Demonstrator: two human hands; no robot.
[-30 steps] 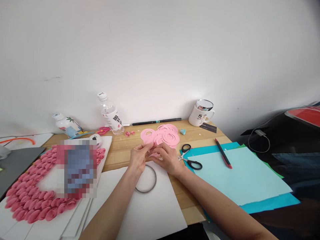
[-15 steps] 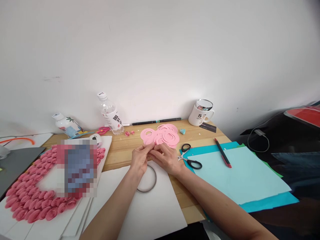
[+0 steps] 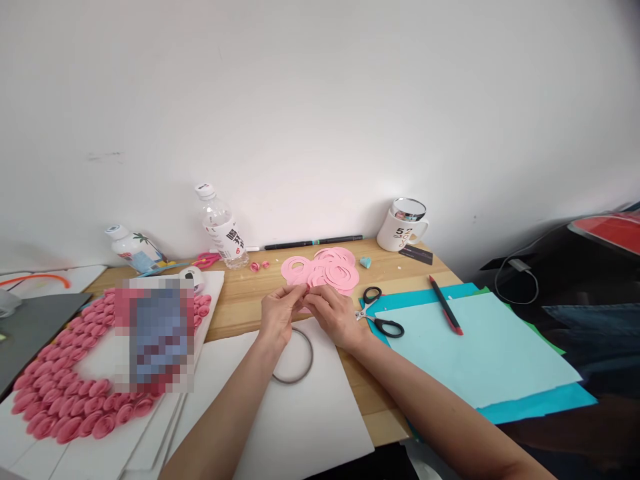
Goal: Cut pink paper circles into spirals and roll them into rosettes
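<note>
Fingertips of my left hand [image 3: 280, 310] and my right hand [image 3: 333, 313] meet, both closed in a pinch on a small pink paper strip [image 3: 307, 289]. Most of the strip is hidden by the fingers; a bit of pink shows below them. Just beyond lies a pile of pink paper spirals [image 3: 333, 270]. Under my left wrist a grey ring [image 3: 311, 363] rests on a white sheet [image 3: 310, 427]. Black-handled scissors [image 3: 389, 328] lie open beside my right hand. Two small pink paper rolls [image 3: 255, 267] sit farther back.
At left, rolled pink paper flowers [image 3: 65, 407] form a ring on white board, partly pixelated. A water bottle [image 3: 225, 233], another bottle [image 3: 133, 250], a black pen [image 3: 315, 243] and a mug [image 3: 397, 230] stand or lie by the wall. Blue sheets [image 3: 480, 353] carry a red-black pen [image 3: 445, 307].
My fingers have shifted slightly around the pink paper strip, and a little more pink shows below them. Everything else on the table stays in place.
</note>
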